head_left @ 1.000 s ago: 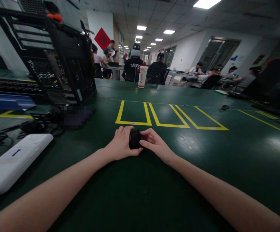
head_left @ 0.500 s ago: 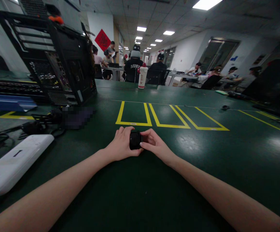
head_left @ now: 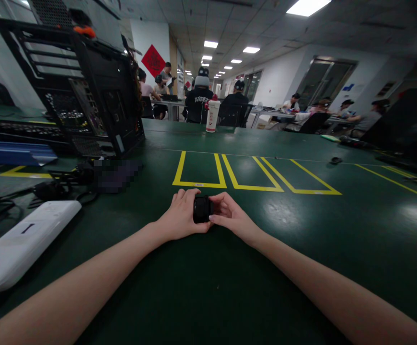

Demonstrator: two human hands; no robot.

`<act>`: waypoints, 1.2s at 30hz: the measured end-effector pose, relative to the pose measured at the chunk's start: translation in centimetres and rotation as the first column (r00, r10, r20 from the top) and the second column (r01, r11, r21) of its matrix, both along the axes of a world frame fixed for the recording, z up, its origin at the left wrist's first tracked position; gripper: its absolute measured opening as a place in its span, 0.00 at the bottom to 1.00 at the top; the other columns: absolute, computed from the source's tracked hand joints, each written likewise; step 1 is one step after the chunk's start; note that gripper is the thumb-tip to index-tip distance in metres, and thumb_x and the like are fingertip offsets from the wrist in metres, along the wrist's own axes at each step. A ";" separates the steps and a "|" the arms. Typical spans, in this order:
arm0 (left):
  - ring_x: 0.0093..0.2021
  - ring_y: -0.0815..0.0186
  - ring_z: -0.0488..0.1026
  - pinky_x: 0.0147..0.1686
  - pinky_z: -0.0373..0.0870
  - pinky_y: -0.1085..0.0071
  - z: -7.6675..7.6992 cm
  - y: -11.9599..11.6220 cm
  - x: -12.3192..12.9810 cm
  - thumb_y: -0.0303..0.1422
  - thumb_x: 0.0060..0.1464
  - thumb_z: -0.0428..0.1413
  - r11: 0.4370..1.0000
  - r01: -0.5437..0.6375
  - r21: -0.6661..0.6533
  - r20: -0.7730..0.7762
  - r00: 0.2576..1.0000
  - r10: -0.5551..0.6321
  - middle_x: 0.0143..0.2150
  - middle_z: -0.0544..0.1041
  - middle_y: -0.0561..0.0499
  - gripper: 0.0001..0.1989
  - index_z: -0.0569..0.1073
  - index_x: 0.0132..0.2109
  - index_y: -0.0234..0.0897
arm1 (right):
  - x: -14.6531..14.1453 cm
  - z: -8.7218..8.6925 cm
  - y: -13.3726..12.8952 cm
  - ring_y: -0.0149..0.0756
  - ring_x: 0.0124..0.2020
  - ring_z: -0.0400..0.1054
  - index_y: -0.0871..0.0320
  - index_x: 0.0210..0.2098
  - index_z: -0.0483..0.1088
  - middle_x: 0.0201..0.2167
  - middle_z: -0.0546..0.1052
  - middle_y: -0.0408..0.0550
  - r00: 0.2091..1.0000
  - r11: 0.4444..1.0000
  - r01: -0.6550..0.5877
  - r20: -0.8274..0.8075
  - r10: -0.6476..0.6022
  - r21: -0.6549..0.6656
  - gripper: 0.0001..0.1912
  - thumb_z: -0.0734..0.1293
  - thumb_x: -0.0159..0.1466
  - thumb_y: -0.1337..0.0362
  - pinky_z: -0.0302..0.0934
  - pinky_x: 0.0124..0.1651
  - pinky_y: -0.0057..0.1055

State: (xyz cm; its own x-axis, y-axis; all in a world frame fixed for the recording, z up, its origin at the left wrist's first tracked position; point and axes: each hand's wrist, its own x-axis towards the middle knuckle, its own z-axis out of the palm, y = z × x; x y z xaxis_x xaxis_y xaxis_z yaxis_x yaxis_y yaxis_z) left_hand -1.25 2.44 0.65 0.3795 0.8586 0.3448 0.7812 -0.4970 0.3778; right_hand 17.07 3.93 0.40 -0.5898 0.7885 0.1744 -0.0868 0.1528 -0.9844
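Observation:
A small black box-like object (head_left: 201, 210) with rounded corners is between my hands, low over the green table (head_left: 208, 287); its exact kind is not clear. My left hand (head_left: 181, 214) wraps it from the left, fingers along the far side and thumb along the near side. From the right, my right hand (head_left: 232, 214) pinches its right edge between thumb and fingertips. The fingers hide part of that right side. Just beyond the hands, yellow tape outlines (head_left: 199, 185) mark the tabletop.
At the left stand an open black computer case (head_left: 104, 96), dark cables (head_left: 53, 187) and a white elongated device (head_left: 28, 239). A white cup with a red top (head_left: 212, 114) stands at the far edge. A small black ring-like item (head_left: 335, 160) lies right. Several people sit beyond.
Very little differs. A bit more of the black object's right side shows beside my right fingertips; both hands keep their places.

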 end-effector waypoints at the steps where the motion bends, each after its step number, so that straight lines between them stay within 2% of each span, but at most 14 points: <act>1: 0.45 0.55 0.59 0.44 0.61 0.58 0.0 0.0 0.0 0.50 0.42 0.53 1.000 0.002 0.001 0.000 1.000 -0.002 0.48 0.61 0.41 0.35 0.56 0.52 0.32 | 0.0 0.0 0.0 0.34 0.46 0.64 0.54 0.40 0.61 0.43 0.67 0.44 1.000 1.000 0.009 -0.003 -0.009 0.000 0.16 0.67 0.53 0.69 0.58 0.51 0.38; 5: 0.45 0.55 0.59 0.44 0.61 0.58 0.1 0.1 0.0 0.51 0.42 0.53 1.000 0.003 0.002 -0.007 1.000 -0.003 0.49 0.62 0.41 0.35 0.57 0.52 0.32 | -0.1 0.0 0.0 0.34 0.46 0.64 0.54 0.39 0.62 0.42 0.68 0.45 0.998 0.998 0.063 0.027 -0.063 0.013 0.11 0.64 0.56 0.66 0.58 0.50 0.37; 11: 0.45 0.55 0.59 0.44 0.61 0.58 0.0 0.1 0.1 0.51 0.43 0.53 1.000 -0.001 0.004 -0.020 1.000 0.001 0.49 0.62 0.41 0.35 0.56 0.52 0.32 | -0.1 -0.1 0.2 0.35 0.49 0.62 0.53 0.46 0.59 0.44 0.67 0.46 0.995 0.998 0.061 0.082 -0.061 -0.003 0.18 0.64 0.57 0.66 0.54 0.54 0.39; 15: 0.44 0.55 0.60 0.43 0.61 0.59 -0.1 0.1 0.1 0.50 0.42 0.53 1.000 -0.013 0.027 -0.029 0.999 0.014 0.47 0.62 0.41 0.35 0.57 0.52 0.31 | 0.0 0.1 0.0 0.34 0.47 0.63 0.54 0.41 0.60 0.44 0.67 0.45 1.000 1.000 0.007 0.023 -0.007 -0.002 0.17 0.67 0.53 0.70 0.55 0.53 0.38; 20: 0.44 0.55 0.60 0.43 0.61 0.59 -0.1 0.1 0.2 0.50 0.42 0.53 1.000 -0.012 0.024 -0.033 0.999 0.012 0.47 0.62 0.41 0.35 0.56 0.52 0.31 | -0.1 0.1 -0.2 0.34 0.44 0.64 0.54 0.38 0.61 0.40 0.67 0.44 0.999 0.999 0.049 0.014 -0.049 0.007 0.12 0.66 0.55 0.67 0.58 0.49 0.37; 24: 0.44 0.55 0.60 0.43 0.61 0.59 0.0 0.1 0.3 0.50 0.42 0.53 1.000 -0.017 0.017 -0.022 1.000 0.017 0.47 0.62 0.41 0.35 0.57 0.52 0.31 | -0.2 -0.1 0.0 0.35 0.47 0.63 0.53 0.44 0.60 0.43 0.67 0.46 0.996 0.997 0.074 0.052 -0.074 0.002 0.17 0.65 0.55 0.66 0.56 0.52 0.39; 27: 0.44 0.55 0.60 0.44 0.60 0.58 0.1 0.1 0.2 0.50 0.43 0.53 1.000 -0.013 0.006 -0.021 1.000 0.013 0.47 0.62 0.41 0.35 0.56 0.52 0.31 | -0.1 0.1 0.0 0.36 0.50 0.61 0.54 0.47 0.58 0.45 0.67 0.48 0.995 0.999 0.050 0.087 -0.048 -0.020 0.20 0.65 0.55 0.66 0.53 0.55 0.41; 31: 0.44 0.55 0.60 0.43 0.61 0.58 0.1 0.0 0.1 0.50 0.43 0.52 1.000 -0.002 0.008 -0.010 1.000 0.002 0.47 0.62 0.41 0.35 0.56 0.52 0.32 | 0.0 0.3 -0.1 0.35 0.48 0.63 0.55 0.43 0.60 0.44 0.67 0.46 0.999 1.000 0.007 0.040 -0.006 -0.002 0.18 0.67 0.53 0.69 0.55 0.54 0.39; 36: 0.45 0.54 0.60 0.43 0.61 0.58 0.0 0.1 0.0 0.51 0.42 0.53 1.000 0.002 -0.002 -0.001 1.000 -0.002 0.48 0.62 0.41 0.35 0.57 0.52 0.32 | -0.1 0.1 -0.1 0.34 0.45 0.65 0.54 0.38 0.61 0.41 0.68 0.44 0.999 0.999 0.048 0.017 -0.048 0.006 0.12 0.66 0.55 0.67 0.60 0.49 0.37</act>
State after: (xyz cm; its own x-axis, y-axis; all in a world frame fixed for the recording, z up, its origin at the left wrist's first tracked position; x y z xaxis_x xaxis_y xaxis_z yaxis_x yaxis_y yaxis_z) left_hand -1.21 2.49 0.65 0.3819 0.8584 0.3425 0.7805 -0.4980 0.3779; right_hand 16.94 3.79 0.48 -0.5538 0.8152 0.1694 -0.0625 0.1621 -0.9848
